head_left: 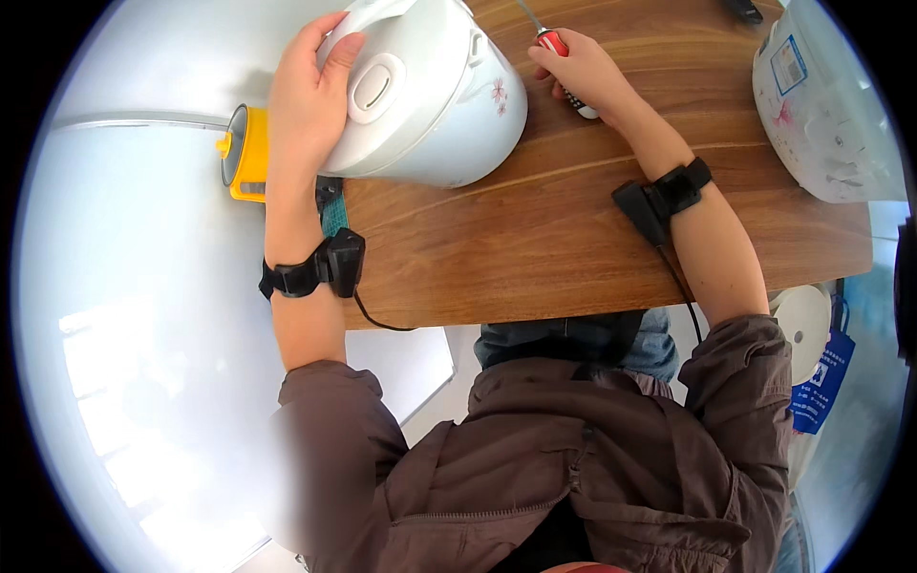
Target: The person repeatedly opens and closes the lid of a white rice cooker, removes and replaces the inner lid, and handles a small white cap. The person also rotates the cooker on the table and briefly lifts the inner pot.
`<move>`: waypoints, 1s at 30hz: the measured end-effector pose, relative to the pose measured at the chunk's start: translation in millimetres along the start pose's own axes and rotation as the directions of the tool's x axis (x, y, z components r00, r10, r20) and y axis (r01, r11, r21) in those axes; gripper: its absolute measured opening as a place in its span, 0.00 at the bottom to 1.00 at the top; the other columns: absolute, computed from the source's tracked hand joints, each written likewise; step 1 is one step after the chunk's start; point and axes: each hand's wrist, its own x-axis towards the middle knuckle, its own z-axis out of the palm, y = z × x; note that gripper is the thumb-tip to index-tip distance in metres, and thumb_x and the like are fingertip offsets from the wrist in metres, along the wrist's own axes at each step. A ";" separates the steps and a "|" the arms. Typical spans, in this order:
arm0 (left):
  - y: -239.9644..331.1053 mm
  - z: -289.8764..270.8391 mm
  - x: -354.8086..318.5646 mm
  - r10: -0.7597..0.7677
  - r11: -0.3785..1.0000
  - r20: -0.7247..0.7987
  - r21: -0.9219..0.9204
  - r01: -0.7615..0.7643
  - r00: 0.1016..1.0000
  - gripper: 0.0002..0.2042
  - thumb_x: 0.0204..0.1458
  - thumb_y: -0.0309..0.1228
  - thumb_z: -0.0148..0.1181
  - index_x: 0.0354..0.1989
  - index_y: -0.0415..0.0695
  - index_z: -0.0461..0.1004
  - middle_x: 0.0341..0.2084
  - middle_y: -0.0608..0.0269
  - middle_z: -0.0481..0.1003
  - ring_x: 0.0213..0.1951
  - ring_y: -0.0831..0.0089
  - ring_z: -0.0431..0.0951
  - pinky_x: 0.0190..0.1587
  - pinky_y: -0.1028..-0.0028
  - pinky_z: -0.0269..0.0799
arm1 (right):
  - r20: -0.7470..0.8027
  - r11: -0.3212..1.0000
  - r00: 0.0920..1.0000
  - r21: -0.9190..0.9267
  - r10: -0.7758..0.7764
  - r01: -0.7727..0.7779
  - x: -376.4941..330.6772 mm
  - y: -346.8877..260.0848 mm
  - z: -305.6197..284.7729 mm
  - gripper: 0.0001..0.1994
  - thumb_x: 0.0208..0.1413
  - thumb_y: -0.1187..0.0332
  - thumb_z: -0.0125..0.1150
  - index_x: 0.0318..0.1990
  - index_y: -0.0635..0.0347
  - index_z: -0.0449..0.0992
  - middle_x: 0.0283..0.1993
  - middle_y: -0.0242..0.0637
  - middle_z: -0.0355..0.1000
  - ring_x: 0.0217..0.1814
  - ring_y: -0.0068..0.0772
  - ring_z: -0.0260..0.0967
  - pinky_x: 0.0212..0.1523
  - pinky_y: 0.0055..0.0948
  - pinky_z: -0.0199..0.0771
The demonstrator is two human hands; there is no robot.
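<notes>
The cooker (pixel 444 134) stands on the wooden table (pixel 458 258), under the left hand (pixel 310 91). That hand lies over the upper left part of the lid (pixel 411 91), its thumb and fingers parted at the foot of the carry handle (pixel 368 14); whether the fingers are closed around the handle cannot be told. The right hand (pixel 583 72), to the right of the cooker and apart from it, is clamped on a screwdriver (pixel 552 41), whose shaft points away from the wearer.

The cooker is white and rounded, with the lid seated on top. An oval button (pixel 373 88) in a raised surround is set into the lid, and pink flowers (a small printed spray) decorate the right side of the wall. The screwdriver shows red near the shaft.

The cooker's interior is hidden by its lid. Well to the right of the cooker is a pale tub (pixel 812 143) with a flower print and a blue-edged label (pixel 788 65); its contents cannot be made out. Lower right of the cooker, past the table edge, hangs a blue bag (pixel 823 387), contents likewise hidden.
</notes>
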 end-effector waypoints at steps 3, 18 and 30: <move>4.0 -0.4 -1.9 0.046 0.999 -0.012 -0.008 -0.046 0.999 0.25 0.65 0.46 0.61 0.62 0.41 0.74 0.54 0.52 0.78 0.54 0.62 0.78 0.57 0.67 0.72 | -0.053 0.996 0.998 -0.089 -0.032 0.028 2.9 3.3 2.8 0.18 0.63 0.55 0.60 0.47 0.62 0.75 0.35 0.42 0.80 0.29 0.34 0.76 0.35 0.36 0.78; 2.1 -0.3 -4.2 0.143 0.989 -0.004 -0.048 -0.143 0.990 0.18 0.68 0.38 0.57 0.58 0.38 0.75 0.49 0.58 0.80 0.51 0.67 0.78 0.56 0.71 0.71 | -0.044 0.358 0.846 -0.917 -0.531 0.176 -13.0 15.0 9.8 0.05 0.55 0.68 0.62 0.38 0.55 0.79 0.37 0.43 0.79 0.43 0.45 0.78 0.46 0.40 0.73; 18.2 -15.9 16.8 0.458 0.867 0.115 0.164 -0.471 0.882 0.19 0.57 0.27 0.67 0.58 0.51 0.81 0.35 0.67 0.74 0.31 0.76 0.69 0.33 0.76 0.66 | -0.033 0.374 0.809 -0.897 -0.587 0.236 -13.1 14.9 9.6 0.06 0.54 0.66 0.65 0.38 0.53 0.81 0.35 0.41 0.78 0.42 0.42 0.77 0.45 0.39 0.71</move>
